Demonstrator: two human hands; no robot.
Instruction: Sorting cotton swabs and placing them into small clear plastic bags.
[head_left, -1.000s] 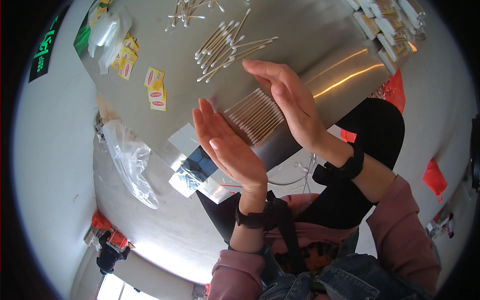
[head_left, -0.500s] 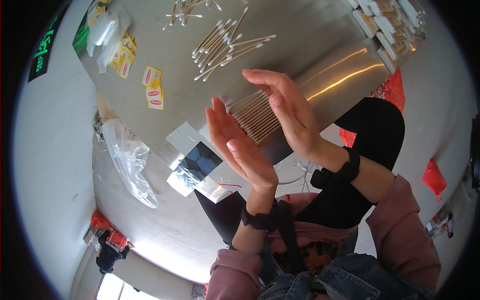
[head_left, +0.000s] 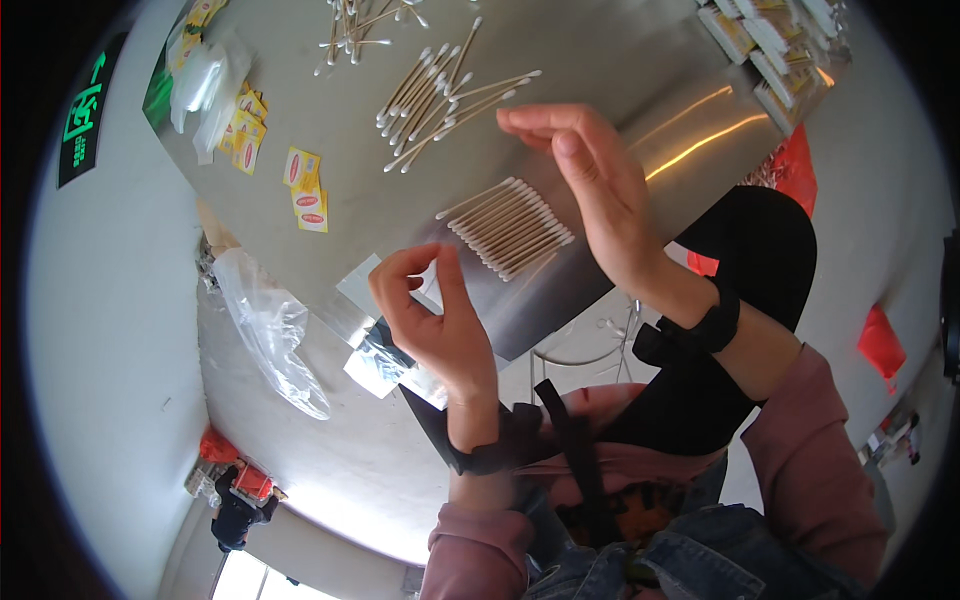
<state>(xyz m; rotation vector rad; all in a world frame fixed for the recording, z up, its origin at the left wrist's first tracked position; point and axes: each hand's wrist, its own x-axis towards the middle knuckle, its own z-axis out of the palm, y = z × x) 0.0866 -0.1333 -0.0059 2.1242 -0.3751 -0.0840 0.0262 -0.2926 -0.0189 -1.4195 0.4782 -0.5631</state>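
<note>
A neat row of cotton swabs [head_left: 510, 228] with wooden sticks lies side by side on the metal table [head_left: 370, 180]. Just right of it, my right hand [head_left: 605, 190] is open, its fingers stretched out and apart from the swabs. To the left of the row, my left hand [head_left: 437, 325] has curled fingers, with thumb and forefinger tips close together; anything pinched there is too small to make out. Behind and below it, a clear and silvery plastic packet [head_left: 372, 368] sits at the table's near edge, partly hidden. A loose pile of swabs [head_left: 430, 100] lies farther back.
Yellow printed cards [head_left: 306, 185] and clear plastic bags [head_left: 205, 95] lie at the left. Packed swab bundles [head_left: 775, 55] are stacked at the far right. A long clear bag [head_left: 265, 335] hangs by the left edge. Another person [head_left: 240, 510] is in the distance.
My hands have moved apart from around the row of swabs. The left hand has gone left and nearer to me, its fingers curling; the right has shifted slightly right, leaving the row in view.
</note>
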